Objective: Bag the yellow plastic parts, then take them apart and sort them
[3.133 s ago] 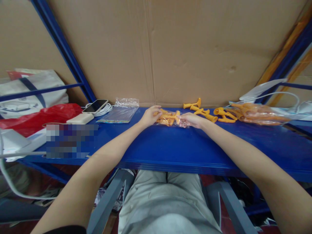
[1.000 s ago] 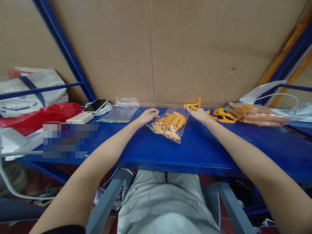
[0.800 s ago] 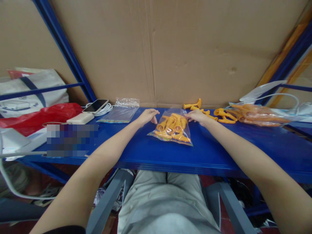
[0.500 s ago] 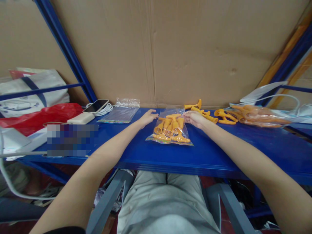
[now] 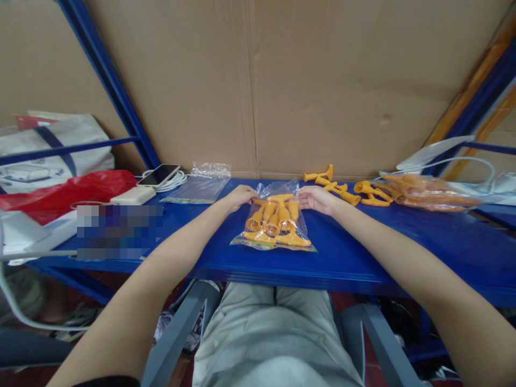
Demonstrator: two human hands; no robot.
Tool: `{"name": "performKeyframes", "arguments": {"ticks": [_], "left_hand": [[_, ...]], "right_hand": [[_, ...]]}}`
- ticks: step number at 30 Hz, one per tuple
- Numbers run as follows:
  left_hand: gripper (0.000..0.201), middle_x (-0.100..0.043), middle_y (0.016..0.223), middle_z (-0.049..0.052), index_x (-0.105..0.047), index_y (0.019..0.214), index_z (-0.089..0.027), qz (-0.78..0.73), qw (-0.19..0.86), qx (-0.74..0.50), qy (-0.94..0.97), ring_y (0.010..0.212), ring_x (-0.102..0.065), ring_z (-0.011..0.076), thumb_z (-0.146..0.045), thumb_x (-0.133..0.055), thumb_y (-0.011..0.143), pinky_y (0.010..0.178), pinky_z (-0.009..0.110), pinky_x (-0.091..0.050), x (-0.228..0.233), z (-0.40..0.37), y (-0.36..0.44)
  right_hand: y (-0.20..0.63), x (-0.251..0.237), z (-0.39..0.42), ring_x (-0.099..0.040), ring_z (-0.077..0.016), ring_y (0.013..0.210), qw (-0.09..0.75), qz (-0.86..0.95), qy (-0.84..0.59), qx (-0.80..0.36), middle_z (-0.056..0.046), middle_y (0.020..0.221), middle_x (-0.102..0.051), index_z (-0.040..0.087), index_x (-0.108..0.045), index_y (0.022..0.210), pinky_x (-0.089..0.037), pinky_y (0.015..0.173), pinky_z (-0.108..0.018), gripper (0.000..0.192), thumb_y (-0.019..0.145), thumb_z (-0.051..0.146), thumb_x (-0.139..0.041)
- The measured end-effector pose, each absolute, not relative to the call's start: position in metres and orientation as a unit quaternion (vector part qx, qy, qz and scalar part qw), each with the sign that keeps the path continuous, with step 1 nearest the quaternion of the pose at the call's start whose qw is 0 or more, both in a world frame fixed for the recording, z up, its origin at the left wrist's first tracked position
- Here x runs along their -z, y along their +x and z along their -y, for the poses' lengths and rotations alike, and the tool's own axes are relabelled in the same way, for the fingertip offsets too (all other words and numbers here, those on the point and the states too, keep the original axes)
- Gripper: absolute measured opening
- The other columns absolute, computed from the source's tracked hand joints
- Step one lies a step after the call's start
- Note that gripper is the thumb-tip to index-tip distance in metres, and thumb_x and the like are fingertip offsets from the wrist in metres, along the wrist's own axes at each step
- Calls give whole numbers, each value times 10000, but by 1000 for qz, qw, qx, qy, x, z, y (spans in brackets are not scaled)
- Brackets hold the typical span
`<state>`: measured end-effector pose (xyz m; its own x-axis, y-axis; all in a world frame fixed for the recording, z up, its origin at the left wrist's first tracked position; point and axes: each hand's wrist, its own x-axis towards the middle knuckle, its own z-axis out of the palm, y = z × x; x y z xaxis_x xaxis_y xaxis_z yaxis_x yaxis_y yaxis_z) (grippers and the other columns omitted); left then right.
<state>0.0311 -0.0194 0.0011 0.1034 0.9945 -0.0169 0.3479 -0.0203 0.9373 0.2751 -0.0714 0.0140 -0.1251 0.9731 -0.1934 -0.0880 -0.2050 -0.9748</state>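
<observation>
Bag of orange parts now lying flat and square on the blue shelf, pulled nearer since a second ago. Left hand and right hand pinching its top corners, apparently ready for sealing.

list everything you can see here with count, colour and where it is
filled bag: 1, clear with orange plastic parts inside, middle of the shelf, between both hands
shelf: 1, blue, across the view
loose parts: several, orange, back of shelf, right of the bag
second filled bag: 1, clear with orange parts, far right
empty bags: small stack, clear, back left of centre
phone: 1, dark screen, on a white cable coil
power bank: 1, white, left
red bag: 1, far left
cardboard: brown, behind the shelf
left hand: at the bag's top left corner
right hand: at the bag's top right corner
</observation>
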Motion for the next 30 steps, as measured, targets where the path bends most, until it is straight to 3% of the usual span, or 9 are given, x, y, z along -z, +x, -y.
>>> {"name": "performKeyframes", "arguments": {"ticks": [4,8,13,18,24,30], "left_hand": [[243,-655,607,32,-543,684,-151,-512,515,-438,530,584,-653,135,3,-570,870,701,279,-558,0,20,35],[226,-661,595,37,-562,714,-138,-478,562,-444,509,558,-653,133,-31,-553,913,720,294,-588,-1,22,35],[171,-727,679,50,-657,751,-114,-473,576,-409,527,628,-699,118,41,-629,818,784,269,-589,-5,28,31],[221,-743,707,47,-694,724,-134,-482,542,-422,543,680,-722,133,76,-625,735,861,320,-596,-5,28,32],[231,-716,659,28,-608,552,-150,-506,446,-410,614,678,-709,150,74,-625,605,819,326,-594,1,20,36],[261,-659,593,-8,-565,451,-200,-499,165,-335,782,689,-662,162,10,-505,594,782,263,-528,2,16,34]], "right_hand": [[276,-15,70,-564,-111,492,437,416,-545,-583,-39,519,-603,172,-519,560,-536,616,-244,430,944,37,-378],[278,-14,68,-568,-103,508,445,414,-539,-583,-44,573,-635,166,-534,600,-533,602,-227,386,951,53,-422],[280,-7,65,-567,-94,533,445,470,-511,-566,-11,609,-650,149,-653,766,-527,592,-214,194,867,-2,-587],[282,-2,59,-507,-92,470,455,486,-514,-541,11,521,-587,154,-705,751,-520,563,-239,299,776,-76,-515],[285,6,49,-506,-87,451,449,547,-498,-500,14,497,-556,174,-580,580,-516,539,-235,285,745,-57,-554],[285,5,47,-496,-111,495,361,725,-527,-258,35,473,-506,205,-518,512,-443,572,-233,245,656,16,-458]]}}
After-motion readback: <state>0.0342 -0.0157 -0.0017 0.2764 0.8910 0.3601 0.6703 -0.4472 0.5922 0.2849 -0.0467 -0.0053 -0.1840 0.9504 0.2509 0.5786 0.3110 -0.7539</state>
